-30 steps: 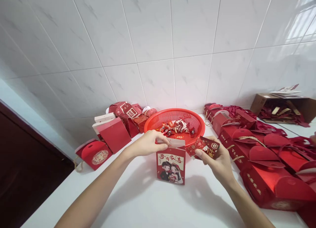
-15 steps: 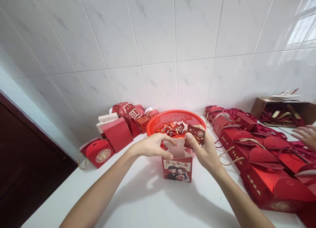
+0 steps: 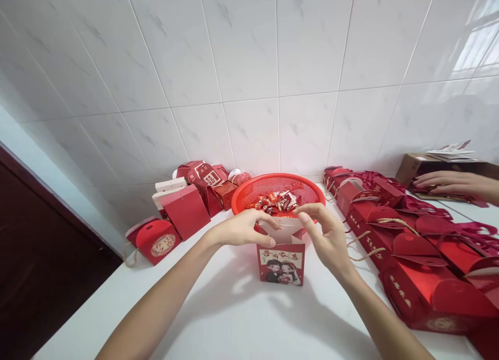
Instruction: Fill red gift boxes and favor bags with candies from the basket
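Note:
A small red gift box [image 3: 281, 266] with a cartoon wedding couple on its front stands upright on the white table, top flaps raised. My left hand [image 3: 247, 228] rests at its left upper edge, thumb in front and index finger over the pale flap, holding it loosely. At the right of the opening is my right hand [image 3: 325, 234], its thumb and fingers apart with nothing visible between them. Right behind the box sits a red plastic basket [image 3: 238, 199] with wrapped sweets [image 3: 275, 201] in it. The inside of the gift box cannot be seen.
Several red gift boxes [image 3: 185, 209] stand at the left. Rows of closed red boxes [image 3: 421, 287] with rope handles fill the right side. Another person's hand [image 3: 448, 182] is over a brown carton [image 3: 409, 168]. A tiled wall [image 3: 249, 131] rises behind.
The dark red packet has left my right hand and is out of sight. The box has shifted slightly right. The other person's hand has moved left over the carton.

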The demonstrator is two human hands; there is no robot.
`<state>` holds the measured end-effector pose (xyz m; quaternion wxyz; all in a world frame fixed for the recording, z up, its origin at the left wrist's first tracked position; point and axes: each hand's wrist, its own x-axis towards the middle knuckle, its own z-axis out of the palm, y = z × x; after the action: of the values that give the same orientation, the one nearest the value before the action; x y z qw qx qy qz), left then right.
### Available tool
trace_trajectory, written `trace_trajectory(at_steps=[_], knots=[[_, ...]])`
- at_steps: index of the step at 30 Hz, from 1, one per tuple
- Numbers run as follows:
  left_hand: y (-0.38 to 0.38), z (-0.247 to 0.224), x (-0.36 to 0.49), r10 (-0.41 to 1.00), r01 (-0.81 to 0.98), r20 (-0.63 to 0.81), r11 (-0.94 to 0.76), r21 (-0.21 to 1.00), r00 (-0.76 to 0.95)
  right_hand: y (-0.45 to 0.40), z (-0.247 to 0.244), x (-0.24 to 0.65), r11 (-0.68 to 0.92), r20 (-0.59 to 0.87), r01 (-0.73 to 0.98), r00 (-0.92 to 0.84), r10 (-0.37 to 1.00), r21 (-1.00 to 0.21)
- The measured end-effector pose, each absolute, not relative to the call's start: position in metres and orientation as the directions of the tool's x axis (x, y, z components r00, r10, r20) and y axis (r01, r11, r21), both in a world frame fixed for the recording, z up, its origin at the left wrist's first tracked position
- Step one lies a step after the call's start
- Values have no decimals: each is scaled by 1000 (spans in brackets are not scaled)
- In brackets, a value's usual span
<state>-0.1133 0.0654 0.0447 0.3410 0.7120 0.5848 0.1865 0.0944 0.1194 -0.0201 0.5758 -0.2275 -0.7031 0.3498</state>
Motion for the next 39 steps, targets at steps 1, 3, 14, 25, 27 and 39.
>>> trace_trajectory(at_steps=[1,3,14,25,27,39], knots=[[66,43,-113,959,701,-112,-108,705,260,122,-23,98,632,635,-90,-199,746,-770],[68,40,-112,953,712,-43,-193,675,299,126,-29,105,590,597,-97,-148,788,-802],[69,32,-104,874,743,113,-464,482,472,131,-54,116,602,560,-1,-369,741,-798],[76,27,-103,913,719,130,-386,578,386,134,-53,116,543,493,-34,-468,733,-839],[77,28,-104,909,695,119,-385,607,400,134,-50,118,523,485,-62,-476,734,-850],[74,49,-128,951,542,225,-305,783,210,152,78,221,658,730,331,423,537,-676]])
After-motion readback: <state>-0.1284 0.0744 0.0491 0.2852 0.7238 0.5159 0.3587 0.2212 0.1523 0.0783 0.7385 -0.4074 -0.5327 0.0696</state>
